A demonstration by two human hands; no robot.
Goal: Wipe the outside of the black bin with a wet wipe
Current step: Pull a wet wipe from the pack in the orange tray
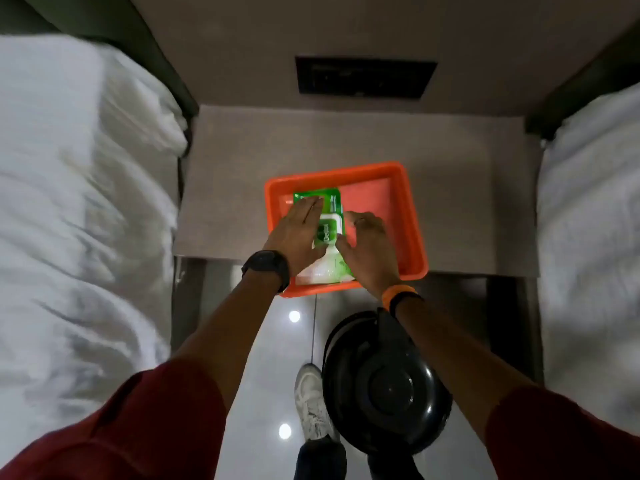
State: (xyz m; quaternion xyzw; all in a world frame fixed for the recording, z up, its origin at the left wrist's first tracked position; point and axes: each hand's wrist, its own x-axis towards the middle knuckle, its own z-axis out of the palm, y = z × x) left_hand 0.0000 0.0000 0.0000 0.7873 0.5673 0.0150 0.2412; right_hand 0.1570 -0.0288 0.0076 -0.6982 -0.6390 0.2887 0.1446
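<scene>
A green and white pack of wet wipes (327,233) lies in an orange tray (408,216) on the bedside table. My left hand (299,233) lies flat on the pack's left side, fingers spread. My right hand (369,244) touches the pack's right edge near its lid; I cannot tell whether it pinches anything. The black bin (384,386), round with a domed lid, stands on the floor below the table, under my right forearm.
The grey bedside table (242,188) sits between two beds with white bedding (79,202) (595,237). A dark panel (363,76) is set in the wall behind. My white shoe (311,407) rests on the glossy floor (263,393) left of the bin.
</scene>
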